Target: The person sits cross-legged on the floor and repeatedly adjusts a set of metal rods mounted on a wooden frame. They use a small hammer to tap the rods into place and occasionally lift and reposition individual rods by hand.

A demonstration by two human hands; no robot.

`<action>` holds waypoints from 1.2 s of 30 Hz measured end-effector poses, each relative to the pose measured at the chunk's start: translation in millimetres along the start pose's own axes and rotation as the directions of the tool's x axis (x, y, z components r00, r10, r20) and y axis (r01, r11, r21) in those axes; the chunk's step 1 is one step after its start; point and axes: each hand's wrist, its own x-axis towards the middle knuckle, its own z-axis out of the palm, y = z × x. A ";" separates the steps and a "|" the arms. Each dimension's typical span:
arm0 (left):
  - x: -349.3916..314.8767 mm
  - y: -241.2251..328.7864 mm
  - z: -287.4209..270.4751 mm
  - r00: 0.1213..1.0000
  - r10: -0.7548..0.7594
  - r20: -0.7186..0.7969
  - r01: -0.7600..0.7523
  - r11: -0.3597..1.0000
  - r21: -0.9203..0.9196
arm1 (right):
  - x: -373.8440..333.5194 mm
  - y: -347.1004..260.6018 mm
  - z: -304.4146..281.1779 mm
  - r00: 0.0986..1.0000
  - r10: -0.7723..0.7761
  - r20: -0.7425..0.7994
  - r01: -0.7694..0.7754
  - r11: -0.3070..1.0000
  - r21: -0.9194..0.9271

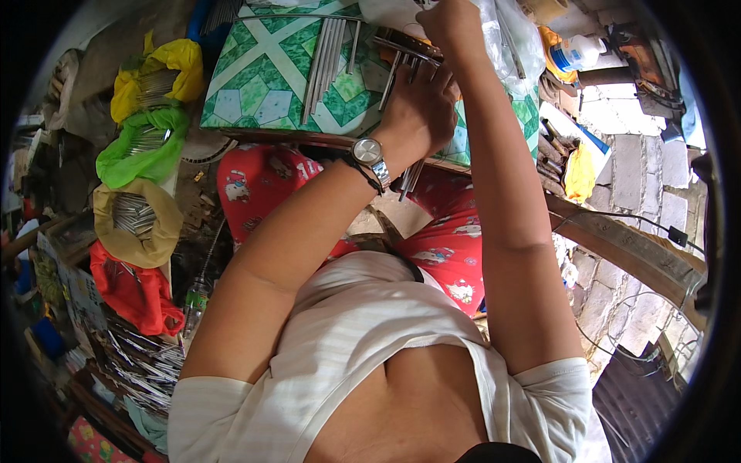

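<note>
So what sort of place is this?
Probably a small, cluttered workshop for sorting or working metal, perhaps at home: slim metal rods lie on a green-patterned tabletop, with an open green bag of metal pieces nearby.

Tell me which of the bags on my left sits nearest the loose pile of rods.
The red bag, right beside the loose pile of rods; the tan bag, green bag and yellow bag lie progressively farther up the picture.
</note>
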 end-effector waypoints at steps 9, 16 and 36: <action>-4.5 -4.9 9.1 0.973 0.017 -0.231 -0.024 0.999 -0.028 | -82.0 -4.7 -94.5 0.936 0.040 -0.351 0.178 0.805 0.566; -4.9 -4.6 7.3 0.986 0.006 -0.166 -0.015 0.999 -0.053 | -147.0 29.4 -68.5 0.921 0.072 -0.384 0.124 0.877 0.464; -4.5 -5.3 6.8 0.989 0.014 -0.149 -0.018 1.000 -0.024 | -155.9 32.2 -58.3 0.894 -0.152 -0.422 0.247 0.952 0.179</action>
